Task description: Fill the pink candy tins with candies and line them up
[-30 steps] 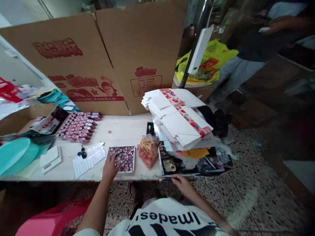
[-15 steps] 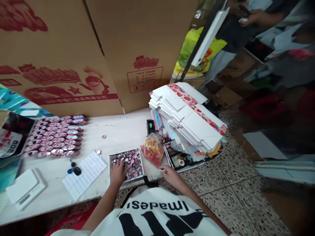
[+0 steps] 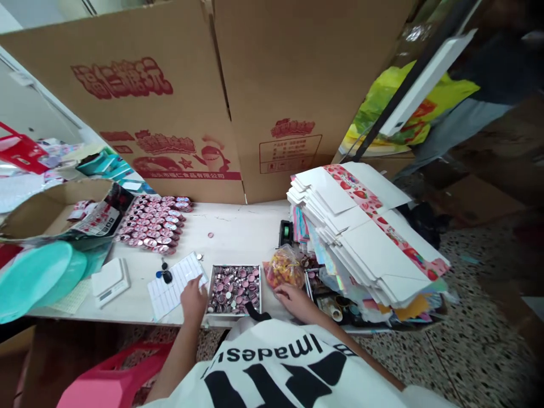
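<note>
A shallow white tray [image 3: 258,300] full of small round pink and silver caps lies at the table's front edge. Just left of it, my left hand [image 3: 194,299] is over the right edge of a ruled white sheet [image 3: 170,288]; whether its fingers hold anything is too small to tell. My right hand [image 3: 293,300] rests at the lower edge of a clear bag of orange and red pieces [image 3: 285,267], fingers bent, their grip unclear. Dark keys or fobs [image 3: 167,276] lie on the sheet. One loose pink cap [image 3: 210,234] sits further back.
Rows of pink-wrapped items [image 3: 153,224] stand back left, near a white scale [image 3: 110,281], teal basins [image 3: 38,277] and an open carton [image 3: 55,207]. Tall cardboard boxes [image 3: 170,124] form the back. A high stack of white cards [image 3: 361,232] stands right. A pink stool [image 3: 106,379] is below.
My left hand has left the tray of caps and moved left to the sheet. My right hand stays by the bag. The view has swung left, showing the basins and carton.
</note>
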Tool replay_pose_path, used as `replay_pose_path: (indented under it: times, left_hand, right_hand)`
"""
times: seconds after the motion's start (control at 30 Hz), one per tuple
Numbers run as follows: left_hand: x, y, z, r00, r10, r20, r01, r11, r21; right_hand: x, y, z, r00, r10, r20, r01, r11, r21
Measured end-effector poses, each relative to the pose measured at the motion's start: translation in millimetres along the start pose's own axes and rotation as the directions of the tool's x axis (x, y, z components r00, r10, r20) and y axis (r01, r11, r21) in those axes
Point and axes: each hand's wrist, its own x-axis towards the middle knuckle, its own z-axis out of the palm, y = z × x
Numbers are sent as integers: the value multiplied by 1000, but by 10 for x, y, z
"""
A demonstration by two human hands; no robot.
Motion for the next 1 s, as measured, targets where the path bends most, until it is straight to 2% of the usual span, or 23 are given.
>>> replay_pose_path:
  times: [0.03,0.07,0.13,0.2,0.3,0.4,0.5,0.57,0.67,0.77,0.83,1.0]
  left_hand:
    - [74,-148,-25,997,-75,23,74,997,19]
    - [156,-282,-38,995,-90,53,89,996,28]
    - [329,-481,-18,992,-54,116,50,998,36]
    - [487,-575,67,983,-2,181,-11,997,70]
    - [623,-591,266,958,26,285,-82,979,186]
    - [628,-559,423,952,96,290,-179,945,272]
    - [608,-497,436,944,174,280,-259,918,302]
    - [640,-444,376,937,172,305,-258,928,269]
    - [746,-409,279,936,105,335,-180,963,200]
    - [778,-476,263,935,58,349,-125,977,172]
    - [696,-563,295,932,55,358,-121,979,165]
    - [407,-746,390,935,212,283,-256,958,128]
  right_hand:
    - [-14,16,2,1000,8,3,-8,1000,-1]
    - [-31,31,4,1000,19,5,-19,1000,-2]
    - [-75,57,18,999,48,-6,-48,999,-6]
    - [-125,93,56,996,85,-36,-86,996,-11]
    - [-204,177,172,984,153,-86,-154,988,-5]
    - [-276,252,316,963,234,-131,-233,972,26]
    - [-327,241,426,937,310,-163,-305,951,59]
    - [-343,185,476,932,323,-164,-317,946,64]
    - [-338,77,533,928,331,-174,-321,943,80]
    - [-309,5,582,919,352,-180,-337,935,109]
    - [-285,-13,607,920,358,-157,-343,932,115]
    - [-250,-10,615,925,365,-103,-357,930,92]
